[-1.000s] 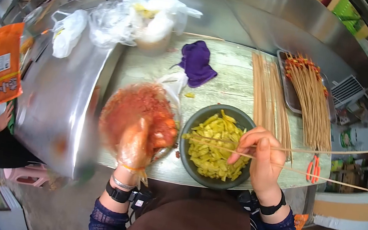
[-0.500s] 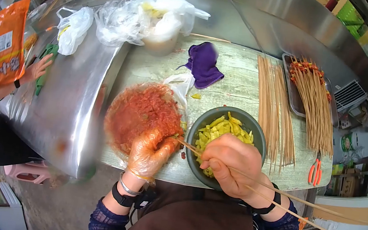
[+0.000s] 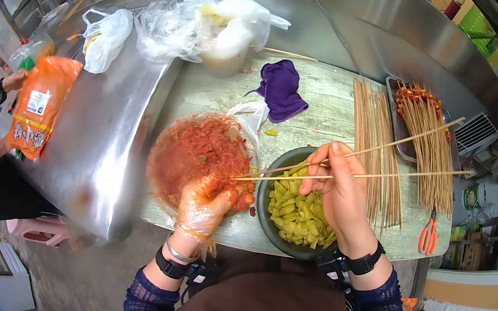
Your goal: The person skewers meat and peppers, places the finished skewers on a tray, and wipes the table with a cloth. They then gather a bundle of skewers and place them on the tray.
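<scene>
My left hand [image 3: 201, 205], in a clear plastic glove smeared red, is closed at the near edge of a bowl of red marinated meat [image 3: 202, 148]. A red lump of it shows at my fingertips. My right hand [image 3: 346, 192] is bare and pinches two bamboo skewers [image 3: 403, 177], which fan apart toward the right. Their tips reach just above my left fingers; one looks reddened along its front part. Below my right hand stands a dark green bowl [image 3: 261, 212] of chopped yellow-green peppers [image 3: 295, 214].
Loose bamboo skewers [image 3: 378, 155] lie right of the bowls, beside a tray [image 3: 401, 149] of loaded skewers [image 3: 425, 137]. Orange-handled pliers [image 3: 428, 237], a purple cloth [image 3: 281, 89] and plastic bags [image 3: 178, 26] lie around. At left, another person's hands hold an orange packet [image 3: 40, 108] beside a metal counter [image 3: 95, 126].
My right hand has lifted and turned, and the skewers now slant up to the right instead of down. My left hand stays by the meat. The other person's orange packet has moved down and right.
</scene>
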Action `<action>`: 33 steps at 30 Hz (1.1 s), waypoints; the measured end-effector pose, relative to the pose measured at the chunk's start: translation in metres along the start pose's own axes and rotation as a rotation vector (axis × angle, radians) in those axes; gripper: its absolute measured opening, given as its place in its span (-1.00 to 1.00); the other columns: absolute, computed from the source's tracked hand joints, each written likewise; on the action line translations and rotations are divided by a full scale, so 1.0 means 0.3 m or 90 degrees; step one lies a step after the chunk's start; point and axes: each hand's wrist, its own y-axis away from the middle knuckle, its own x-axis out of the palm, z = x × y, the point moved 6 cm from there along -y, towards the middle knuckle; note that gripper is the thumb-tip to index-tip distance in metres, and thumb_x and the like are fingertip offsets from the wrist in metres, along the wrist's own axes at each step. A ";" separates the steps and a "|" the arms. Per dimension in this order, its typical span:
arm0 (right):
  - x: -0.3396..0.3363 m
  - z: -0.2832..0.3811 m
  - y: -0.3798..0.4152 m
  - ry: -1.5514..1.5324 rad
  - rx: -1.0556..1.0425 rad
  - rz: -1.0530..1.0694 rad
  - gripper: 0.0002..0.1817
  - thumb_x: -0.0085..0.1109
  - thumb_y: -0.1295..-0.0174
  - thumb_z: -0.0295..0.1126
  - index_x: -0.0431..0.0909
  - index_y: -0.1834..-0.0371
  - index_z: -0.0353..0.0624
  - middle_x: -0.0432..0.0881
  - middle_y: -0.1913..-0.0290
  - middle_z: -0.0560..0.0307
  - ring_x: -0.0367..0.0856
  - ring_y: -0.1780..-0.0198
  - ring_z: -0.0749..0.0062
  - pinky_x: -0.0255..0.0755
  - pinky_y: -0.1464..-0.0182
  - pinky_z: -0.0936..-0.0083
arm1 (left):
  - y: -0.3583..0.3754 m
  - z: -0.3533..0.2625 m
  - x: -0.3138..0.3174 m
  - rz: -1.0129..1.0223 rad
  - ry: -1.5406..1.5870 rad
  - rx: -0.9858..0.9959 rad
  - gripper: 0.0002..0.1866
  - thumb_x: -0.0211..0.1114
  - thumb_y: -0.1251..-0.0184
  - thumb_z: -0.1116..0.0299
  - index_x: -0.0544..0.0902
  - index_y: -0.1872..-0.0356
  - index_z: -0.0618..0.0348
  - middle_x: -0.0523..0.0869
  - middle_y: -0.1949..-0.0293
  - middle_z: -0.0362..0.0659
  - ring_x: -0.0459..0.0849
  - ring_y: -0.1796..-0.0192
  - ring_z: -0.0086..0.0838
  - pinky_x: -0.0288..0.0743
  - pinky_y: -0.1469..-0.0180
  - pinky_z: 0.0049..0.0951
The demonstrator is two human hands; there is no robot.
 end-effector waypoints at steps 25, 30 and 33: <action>-0.005 0.003 -0.004 0.122 0.024 0.024 -0.66 -0.14 -0.48 -0.17 0.46 0.30 -0.22 0.52 0.45 0.22 0.61 0.50 0.55 0.48 0.41 0.70 | -0.007 0.025 0.012 -0.021 0.105 -0.065 -0.66 0.20 -0.34 0.47 0.49 -0.08 0.45 0.67 0.12 0.10 0.72 0.21 -0.31 0.66 0.28 -0.49; -0.001 -0.004 0.006 0.108 0.017 0.028 -0.65 -0.14 -0.48 -0.17 0.45 0.31 -0.23 0.52 0.44 0.21 0.62 0.48 0.55 0.49 0.40 0.70 | -0.011 0.037 -0.014 -0.059 0.078 -0.029 -0.71 0.16 -0.36 0.50 0.51 -0.04 0.44 0.69 0.22 0.04 0.71 0.32 -0.36 0.65 0.32 -0.50; -0.001 -0.005 0.008 0.099 0.016 0.032 -0.65 -0.14 -0.48 -0.17 0.45 0.30 -0.23 0.52 0.44 0.21 0.62 0.48 0.54 0.49 0.40 0.70 | -0.014 0.051 -0.023 -0.050 0.067 -0.024 -0.72 0.15 -0.36 0.51 0.52 -0.03 0.44 0.69 0.25 0.02 0.71 0.34 -0.36 0.64 0.35 -0.47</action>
